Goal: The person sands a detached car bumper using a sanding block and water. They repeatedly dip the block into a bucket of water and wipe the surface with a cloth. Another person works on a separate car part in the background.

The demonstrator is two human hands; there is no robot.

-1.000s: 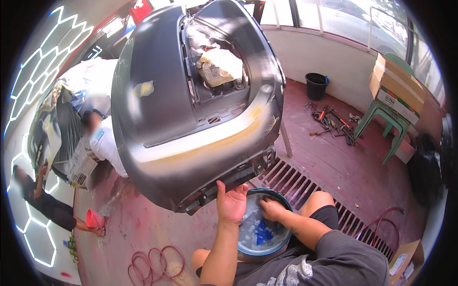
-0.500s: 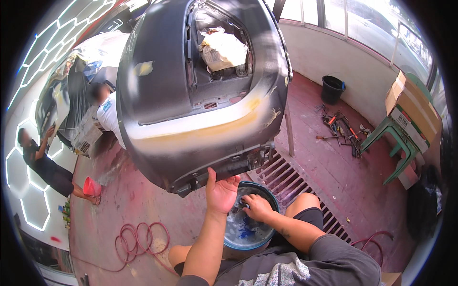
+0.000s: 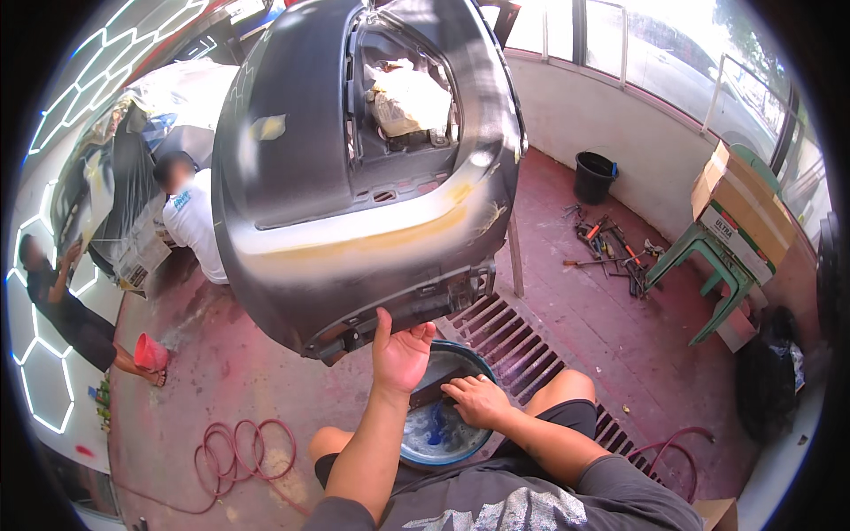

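Note:
A large dark car body panel (image 3: 292, 159), with pale and yellowish patches along its lower part, stands in front of me. My left hand (image 3: 397, 361) is raised palm toward me at its lower edge, thumb apart and fingers loosely curved; whether it bears on the panel is unclear. My right hand (image 3: 474, 398) grips a dark flat object (image 3: 429, 394) over a round basin (image 3: 487, 365) between my legs, holding cloudy water and something blue.
A person in white (image 3: 190, 221) crouches by a covered car (image 3: 133, 195); another (image 3: 57, 296) stands left beside a red bucket (image 3: 152, 352). Right are a black bucket (image 3: 593, 181), scattered tools (image 3: 611, 248), a box (image 3: 739, 203) on a green stool (image 3: 691, 270). Coiled hose (image 3: 243, 456) and floor grate (image 3: 496, 332) lie below.
My right hand has come out of the water with the dark flat object, now level across the basin. My left hand stays at the panel's lower edge. The view has shifted slightly.

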